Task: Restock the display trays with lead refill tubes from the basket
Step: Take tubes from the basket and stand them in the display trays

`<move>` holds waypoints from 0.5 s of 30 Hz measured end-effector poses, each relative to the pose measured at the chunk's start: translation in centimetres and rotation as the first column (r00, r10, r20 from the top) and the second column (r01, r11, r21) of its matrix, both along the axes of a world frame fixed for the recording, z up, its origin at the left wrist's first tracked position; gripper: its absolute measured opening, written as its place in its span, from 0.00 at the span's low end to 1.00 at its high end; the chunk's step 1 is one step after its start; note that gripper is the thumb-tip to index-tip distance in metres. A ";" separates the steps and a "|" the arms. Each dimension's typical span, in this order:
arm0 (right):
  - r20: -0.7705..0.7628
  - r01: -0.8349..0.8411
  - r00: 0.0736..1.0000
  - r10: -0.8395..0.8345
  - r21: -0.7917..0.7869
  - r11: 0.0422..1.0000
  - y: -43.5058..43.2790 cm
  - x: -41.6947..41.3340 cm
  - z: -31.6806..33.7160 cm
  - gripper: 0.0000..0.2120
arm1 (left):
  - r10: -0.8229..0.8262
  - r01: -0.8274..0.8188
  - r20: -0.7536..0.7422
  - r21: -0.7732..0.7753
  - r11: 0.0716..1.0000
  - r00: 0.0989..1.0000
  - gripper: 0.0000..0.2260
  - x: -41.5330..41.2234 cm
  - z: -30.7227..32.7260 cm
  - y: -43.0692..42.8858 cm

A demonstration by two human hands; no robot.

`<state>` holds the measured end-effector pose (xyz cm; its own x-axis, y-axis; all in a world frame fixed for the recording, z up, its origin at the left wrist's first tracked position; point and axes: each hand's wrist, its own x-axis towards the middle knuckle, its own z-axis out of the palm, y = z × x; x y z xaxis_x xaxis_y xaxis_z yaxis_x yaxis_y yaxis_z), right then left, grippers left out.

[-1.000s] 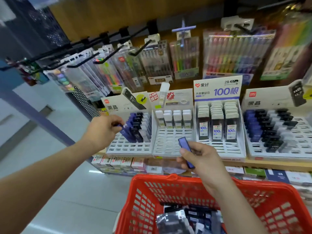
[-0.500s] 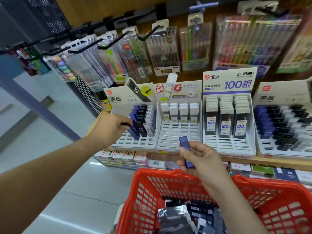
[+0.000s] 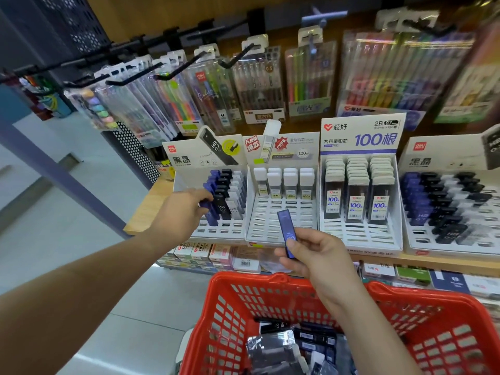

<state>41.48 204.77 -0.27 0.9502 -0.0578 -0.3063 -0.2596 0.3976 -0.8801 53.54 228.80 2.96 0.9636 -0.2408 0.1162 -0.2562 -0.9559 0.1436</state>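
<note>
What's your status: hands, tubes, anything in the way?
Left hand grips a blue tube at the leftmost tray. Right hand pinches a second blue tube over the red basket. Nothing in the way.

Blue tube (image 3: 286, 230) held near upright between red basket (image 3: 230, 318) and part-filled trays (image 3: 281, 234).

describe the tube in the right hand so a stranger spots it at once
Find the red basket at the bottom; the right hand is just above its far rim. It pinches a slim blue tube roughly upright in the air, while neighbouring tubes sit slotted in the white display trays.
</note>
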 end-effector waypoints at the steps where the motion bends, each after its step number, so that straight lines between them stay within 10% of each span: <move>1: -0.006 0.026 1.000 -0.026 0.017 1.000 -0.1 0.0 0.0 0.07 | 0.014 -0.014 0.004 0.012 1.000 1.000 0.10 0.0 0.1 -0.1; 6: -0.020 0.091 0.996 -0.091 -0.003 0.996 -0.9 -0.3 0.7 0.04 | 0.045 -0.050 0.072 0.076 0.996 0.996 0.08 -0.3 2.7 -1.8; 11: 0.039 0.169 0.985 -0.167 -0.073 0.983 -2.0 -1.0 1.6 0.03 | -0.155 -0.098 -0.409 -0.533 0.840 0.899 0.05 -3.6 7.3 -8.7; 15: 0.084 0.204 0.976 -0.200 -0.037 0.978 -2.8 -1.6 3.3 0.06 | -0.400 0.129 -0.416 -0.544 0.829 0.816 0.07 -7.0 8.1 -12.5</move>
